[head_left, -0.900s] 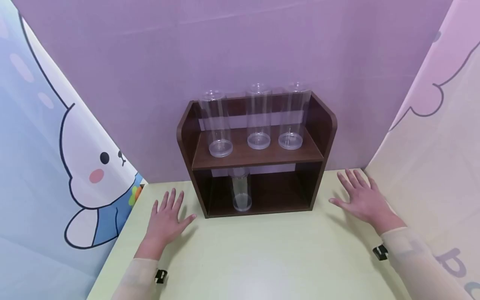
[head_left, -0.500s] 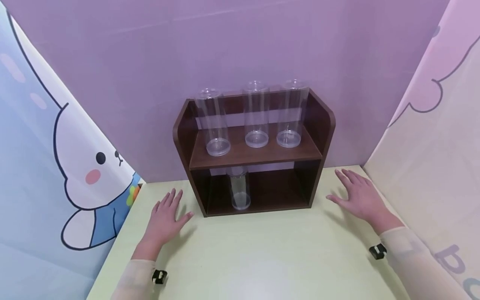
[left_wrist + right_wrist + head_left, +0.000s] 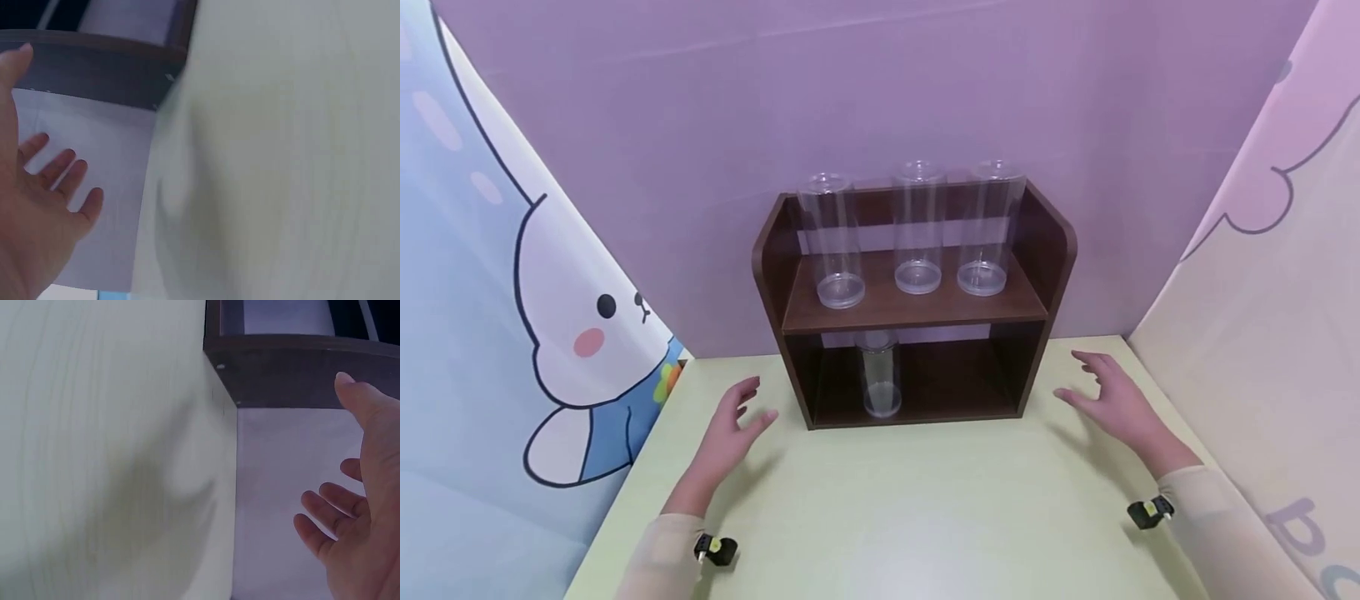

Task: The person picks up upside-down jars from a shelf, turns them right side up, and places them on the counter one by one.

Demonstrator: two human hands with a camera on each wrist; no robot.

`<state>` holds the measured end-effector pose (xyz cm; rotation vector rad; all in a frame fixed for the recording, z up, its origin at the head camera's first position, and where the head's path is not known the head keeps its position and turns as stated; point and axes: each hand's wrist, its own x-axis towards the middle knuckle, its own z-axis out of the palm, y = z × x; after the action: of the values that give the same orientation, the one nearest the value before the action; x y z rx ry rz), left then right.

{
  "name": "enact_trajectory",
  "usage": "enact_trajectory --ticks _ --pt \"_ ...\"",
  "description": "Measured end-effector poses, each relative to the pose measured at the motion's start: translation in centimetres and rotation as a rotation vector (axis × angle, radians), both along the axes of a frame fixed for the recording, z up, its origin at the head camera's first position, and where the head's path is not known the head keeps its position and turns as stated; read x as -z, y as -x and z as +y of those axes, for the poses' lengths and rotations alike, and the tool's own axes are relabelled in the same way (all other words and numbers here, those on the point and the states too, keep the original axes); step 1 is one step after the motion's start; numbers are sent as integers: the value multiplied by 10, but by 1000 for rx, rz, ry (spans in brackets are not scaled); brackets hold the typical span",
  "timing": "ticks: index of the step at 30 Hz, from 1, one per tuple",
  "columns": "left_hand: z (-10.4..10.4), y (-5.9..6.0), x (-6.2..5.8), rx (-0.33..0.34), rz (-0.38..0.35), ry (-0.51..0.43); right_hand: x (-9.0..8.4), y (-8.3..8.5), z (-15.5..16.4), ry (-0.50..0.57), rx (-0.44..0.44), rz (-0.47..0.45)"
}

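A dark brown two-level shelf [image 3: 1041, 242] stands at the back of the pale green table [image 3: 925, 508]. Three tall clear cups stand on its upper board: left cup [image 3: 831, 242], middle cup [image 3: 917, 229], right cup [image 3: 988, 229]. One shorter clear cup [image 3: 880, 375] stands in the lower bay. My left hand [image 3: 730, 429] hovers just left of the shelf, fingers relaxed, holding nothing; it shows too in the left wrist view [image 3: 37, 219]. My right hand [image 3: 1116, 400] hovers right of the shelf, empty, and in the right wrist view [image 3: 359, 519] its fingers are spread.
A purple backdrop [image 3: 850, 100] closes the back. A cartoon rabbit curtain [image 3: 512, 317] hangs on the left and a pink curtain [image 3: 1277, 275] on the right. The shelf's dark side panel [image 3: 94, 62] fills the top of the left wrist view, and the shelf's side [image 3: 294, 369] tops the right wrist view.
Both hands have lifted off the table and turned slightly inward toward the shelf. The cups have not moved.
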<state>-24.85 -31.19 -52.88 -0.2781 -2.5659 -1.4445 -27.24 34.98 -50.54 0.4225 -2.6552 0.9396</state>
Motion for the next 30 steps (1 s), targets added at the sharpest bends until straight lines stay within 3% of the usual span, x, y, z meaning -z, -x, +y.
enact_trajectory --ticks 4,9,20,30 --pt "5 0 -3 -1 -47 -134 4 1 -4 102 -16 -5" --pt "11 0 -4 8 -69 -184 4 2 -8 193 -1 -13" --pt "17 0 -3 14 -69 -180 4 4 -19 288 -10 -27" --pt "18 -6 -6 7 -58 -152 -5 0 -44 387 -33 56"
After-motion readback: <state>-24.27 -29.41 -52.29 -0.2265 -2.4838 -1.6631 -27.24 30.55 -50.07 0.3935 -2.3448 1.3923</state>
